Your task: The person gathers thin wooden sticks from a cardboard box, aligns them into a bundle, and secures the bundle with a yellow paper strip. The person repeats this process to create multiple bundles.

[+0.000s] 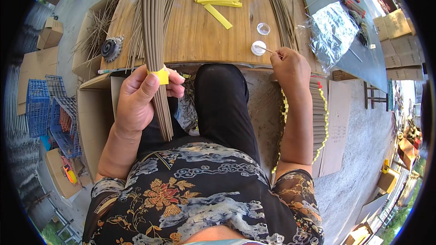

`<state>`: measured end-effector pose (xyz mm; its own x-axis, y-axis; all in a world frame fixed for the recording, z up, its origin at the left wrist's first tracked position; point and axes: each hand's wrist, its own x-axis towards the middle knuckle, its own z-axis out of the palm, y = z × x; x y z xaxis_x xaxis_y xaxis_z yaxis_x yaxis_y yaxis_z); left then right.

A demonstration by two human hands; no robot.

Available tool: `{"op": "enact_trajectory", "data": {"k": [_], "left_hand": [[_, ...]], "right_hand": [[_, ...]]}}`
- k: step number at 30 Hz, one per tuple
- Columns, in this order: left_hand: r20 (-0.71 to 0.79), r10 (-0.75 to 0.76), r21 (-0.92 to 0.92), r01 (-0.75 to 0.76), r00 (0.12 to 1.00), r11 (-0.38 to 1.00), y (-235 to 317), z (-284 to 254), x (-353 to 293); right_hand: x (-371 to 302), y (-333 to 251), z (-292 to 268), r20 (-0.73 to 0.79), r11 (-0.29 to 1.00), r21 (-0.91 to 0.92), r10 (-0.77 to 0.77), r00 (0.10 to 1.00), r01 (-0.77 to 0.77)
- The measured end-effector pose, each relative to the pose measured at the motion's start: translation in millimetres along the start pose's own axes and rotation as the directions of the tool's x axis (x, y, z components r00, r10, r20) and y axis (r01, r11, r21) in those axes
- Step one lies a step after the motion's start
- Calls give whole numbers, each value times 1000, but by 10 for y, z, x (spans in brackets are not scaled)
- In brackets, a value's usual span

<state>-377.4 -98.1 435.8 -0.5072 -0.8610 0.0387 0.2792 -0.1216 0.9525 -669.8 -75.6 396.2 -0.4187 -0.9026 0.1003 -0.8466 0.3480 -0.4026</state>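
gripping a bundle of long grey-brown sticks (156,41) at its half-wrapped yellow paper band (161,76), the left hand (138,97) was closed; the right hand (290,66) pinched a thin applicator stick (263,48) over one of two small round white dishes (258,48) on the wooden table (200,31). banding looked underway: roughly five loose yellow strips (219,2) lay unused, and many banded bundles (319,118) stood stacked at the right.

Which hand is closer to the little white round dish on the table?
Right. The right hand sits just beside the white dish, dipping a thin stick into it. The left hand is farther off, gripping the brown stick bundle.
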Motion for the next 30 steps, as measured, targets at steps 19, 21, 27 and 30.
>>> {"op": "enact_trajectory", "data": {"k": [19,21,27,30], "left_hand": [[60,60,-334,-37,996,942,138,-106,-158],[74,73,-384,-39,995,923,196,-94,-221],[92,105,-455,-52,990,889,293,-135,-407],[69,104,-504,-55,992,862,307,-134,-481]], "right_hand": [[-793,-566,-236,275,-32,956,-242,930,-291],[-852,-726,-202,265,-60,952,-322,909,-299],[-987,-1025,-176,262,13,958,-434,862,-285],[-1052,-1128,-191,260,39,961,-464,847,-274]]}}
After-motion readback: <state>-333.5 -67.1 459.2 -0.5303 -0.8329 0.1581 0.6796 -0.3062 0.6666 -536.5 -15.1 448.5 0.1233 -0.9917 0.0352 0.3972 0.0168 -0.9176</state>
